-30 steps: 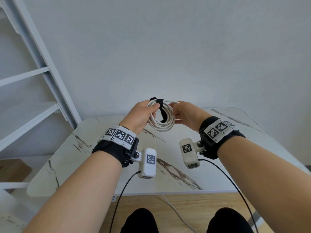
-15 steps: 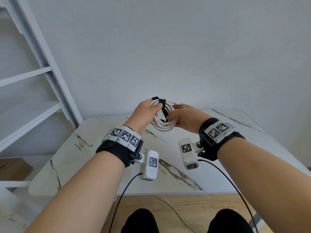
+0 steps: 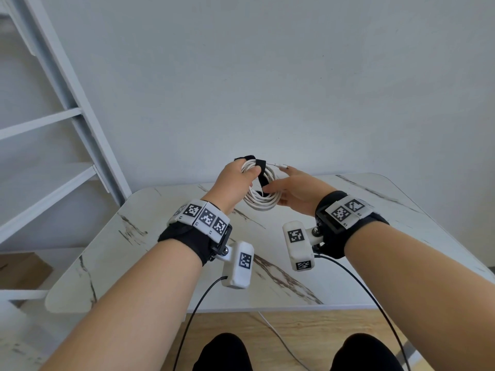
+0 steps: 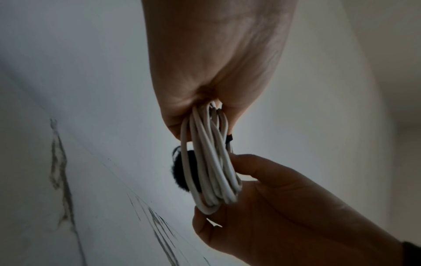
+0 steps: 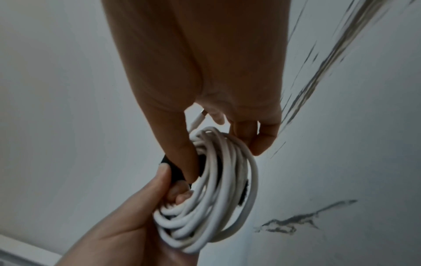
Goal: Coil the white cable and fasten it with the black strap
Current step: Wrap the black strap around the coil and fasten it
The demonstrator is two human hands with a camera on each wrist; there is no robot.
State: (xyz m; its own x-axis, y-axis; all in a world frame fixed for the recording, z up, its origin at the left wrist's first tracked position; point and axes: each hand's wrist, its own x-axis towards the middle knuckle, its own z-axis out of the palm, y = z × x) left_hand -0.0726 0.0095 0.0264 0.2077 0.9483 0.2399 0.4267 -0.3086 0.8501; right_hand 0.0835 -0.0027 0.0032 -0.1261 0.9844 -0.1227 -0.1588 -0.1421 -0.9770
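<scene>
so the white cable (image 3: 261, 195) is already a coil, held up in the air over the far middle of the marble table (image 3: 160, 253), between my two hands. my left hand (image 3: 233, 183) is curled tight round the coil's upper left, thumb pressing the loops near where the black strap (image 3: 260, 167) crosses the top. my right hand (image 3: 297, 191) cups the right side from below, fingers loosely bent, thumb reaching in to the strap's loose tail inside the ring.

i'd judge the bundle light and springy: soft round loops that want to spread (the left wrist view shows them already fanning a little below my grip), so the hold belongs right at the strap, where all strands bunch. the strap itself looks soft and floppy, best pinched at its free end.

the coil hangs roughly upright, its flat face toward me, its longer span running top to bottom. the plug end (image 3: 281, 165) sticks out from the top, pointing right, toward my right fingertips.
</scene>
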